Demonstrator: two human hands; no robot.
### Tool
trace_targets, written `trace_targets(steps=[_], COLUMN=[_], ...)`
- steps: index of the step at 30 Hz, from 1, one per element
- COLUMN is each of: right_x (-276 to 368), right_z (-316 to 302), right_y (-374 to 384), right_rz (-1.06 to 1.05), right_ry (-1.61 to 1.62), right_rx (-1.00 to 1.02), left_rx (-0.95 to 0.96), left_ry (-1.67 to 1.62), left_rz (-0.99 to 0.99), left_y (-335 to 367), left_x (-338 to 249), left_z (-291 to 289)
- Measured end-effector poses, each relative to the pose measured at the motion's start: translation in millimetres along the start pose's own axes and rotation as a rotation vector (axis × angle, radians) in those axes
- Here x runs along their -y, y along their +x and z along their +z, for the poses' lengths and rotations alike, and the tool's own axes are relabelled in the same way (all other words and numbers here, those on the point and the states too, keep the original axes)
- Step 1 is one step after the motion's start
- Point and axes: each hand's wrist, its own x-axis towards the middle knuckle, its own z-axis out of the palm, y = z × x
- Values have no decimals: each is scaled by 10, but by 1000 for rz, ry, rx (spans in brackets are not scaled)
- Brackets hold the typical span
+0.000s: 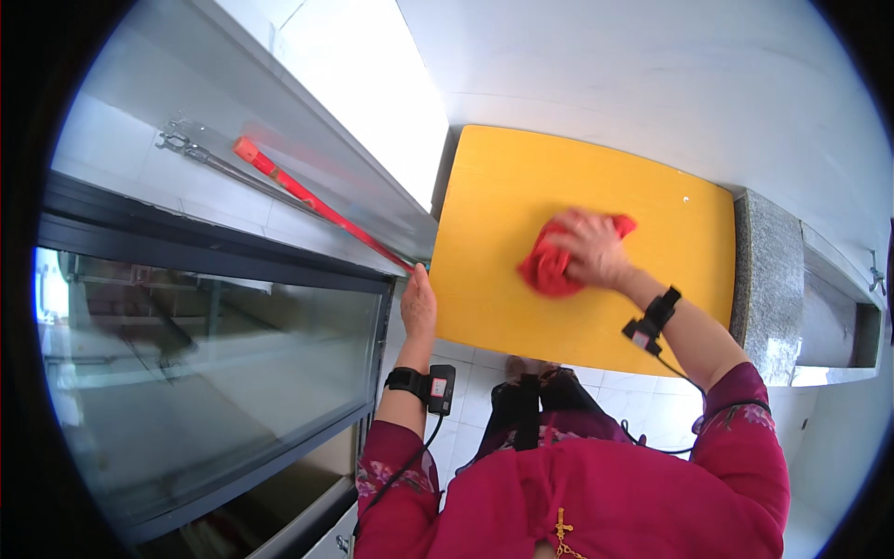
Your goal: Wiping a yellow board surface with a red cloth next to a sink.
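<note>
My right hand (596,250) presses a crumpled red cloth (551,265) onto the yellow tabletop (503,177), a little right of its middle. Its fingers curl over the cloth and look slightly blurred. At the table's left edge is my left hand (420,306), upright against the side, with the thumb side toward me. Most of its fingers are hidden, so I cannot tell how firmly it grips the edge. Just beyond its tip ends a long red stick (326,210) that leans along the window ledge.
Left of me is a dark-framed glass window (214,363). A metal rod (233,172) lies along the ledge behind the red stick. A grey speckled stone counter (771,279) adjoins the table's right side. White walls (596,74) close off the far side; white floor tiles (470,396) show below.
</note>
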Motion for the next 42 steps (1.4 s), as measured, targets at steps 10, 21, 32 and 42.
trace_targets(steps=[10, 21, 32, 42], right_x=[289, -626, -719, -523], right_z=[301, -320, -145, -544], right_y=[840, -1398, -751, -1592], right_rz=[225, 241, 581, 144], right_ry=[-104, -176, -365, -189], right_rx=[-141, -51, -23, 74], left_rx=[-57, -32, -3, -46], left_ry=[163, 294, 322, 351], left_rz=[95, 57, 60, 49], left_y=[-76, -12, -23, -4], left_x=[-42, -100, -76, -47], left_z=[27, -15, 57, -31])
